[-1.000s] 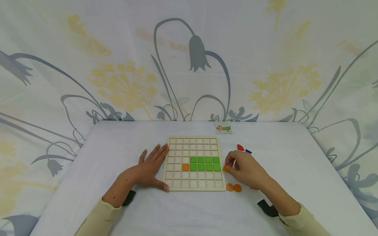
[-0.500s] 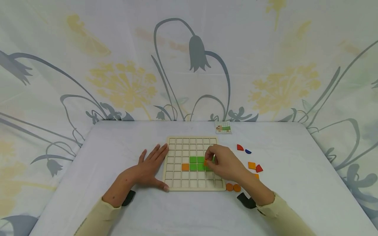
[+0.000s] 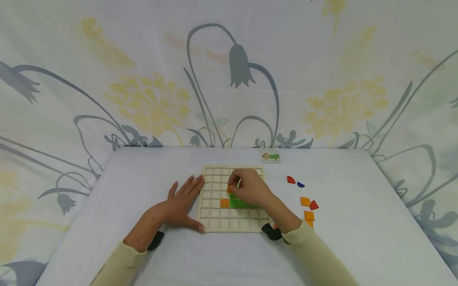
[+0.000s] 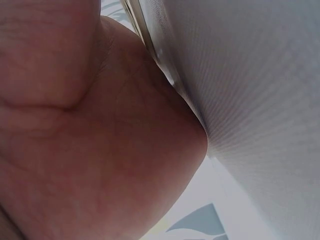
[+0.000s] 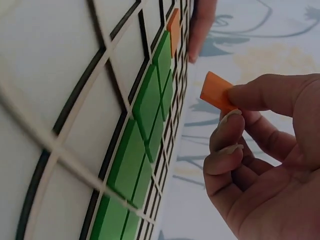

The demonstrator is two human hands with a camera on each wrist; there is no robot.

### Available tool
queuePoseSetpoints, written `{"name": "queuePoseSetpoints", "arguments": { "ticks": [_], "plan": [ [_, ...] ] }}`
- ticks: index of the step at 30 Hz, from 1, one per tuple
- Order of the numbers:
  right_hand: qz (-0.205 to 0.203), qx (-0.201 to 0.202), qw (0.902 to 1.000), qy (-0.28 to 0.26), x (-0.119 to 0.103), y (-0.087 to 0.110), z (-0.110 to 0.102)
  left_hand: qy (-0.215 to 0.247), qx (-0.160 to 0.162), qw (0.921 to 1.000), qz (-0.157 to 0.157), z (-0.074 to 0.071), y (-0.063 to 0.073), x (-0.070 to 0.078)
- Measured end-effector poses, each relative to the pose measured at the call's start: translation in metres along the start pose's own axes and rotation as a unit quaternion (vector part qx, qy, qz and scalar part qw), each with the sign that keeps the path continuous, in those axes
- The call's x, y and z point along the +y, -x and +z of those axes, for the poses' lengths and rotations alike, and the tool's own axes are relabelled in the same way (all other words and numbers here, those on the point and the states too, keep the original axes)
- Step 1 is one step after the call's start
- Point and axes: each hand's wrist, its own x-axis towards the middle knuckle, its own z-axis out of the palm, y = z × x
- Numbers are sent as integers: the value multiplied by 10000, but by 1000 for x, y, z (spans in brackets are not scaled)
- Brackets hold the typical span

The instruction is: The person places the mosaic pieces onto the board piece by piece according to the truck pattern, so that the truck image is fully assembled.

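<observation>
A pale wooden grid board [image 3: 213, 222] lies on the white table, with green square tiles [image 3: 234, 203] and one orange square tile [image 3: 224, 203] set in its cells. My left hand [image 3: 180, 202] lies flat with fingers spread, fingertips and thumb at the board's left edge. Between thumb and fingertips my right hand [image 3: 250, 188] pinches another orange tile [image 5: 216, 91], held over the board near the upper left end of the green tiles. In the right wrist view that tile is raised off the grid. The right hand hides part of the green tiles in the head view.
Right of the board lie a red quarter-circle [image 3: 291, 180], a blue half-circle [image 3: 301, 184], another red piece [image 3: 314, 205] and several orange squares [image 3: 305, 201]. Orange discs there are mostly hidden by the right forearm. A small pattern card [image 3: 270, 155] lies behind the board.
My right hand has carried the orange tile leftward from the board's right edge across the green tiles. The pieces it covered at the right now show. My left hand stays in place.
</observation>
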Motion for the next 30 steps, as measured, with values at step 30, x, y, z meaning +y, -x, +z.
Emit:
{"name": "queuePoseSetpoints", "arguments": {
  "ticks": [30],
  "plan": [
    [319,-300,9982,417,0,-6,13,-59,-12,10000,-7,0,1,1]
  ]
}}
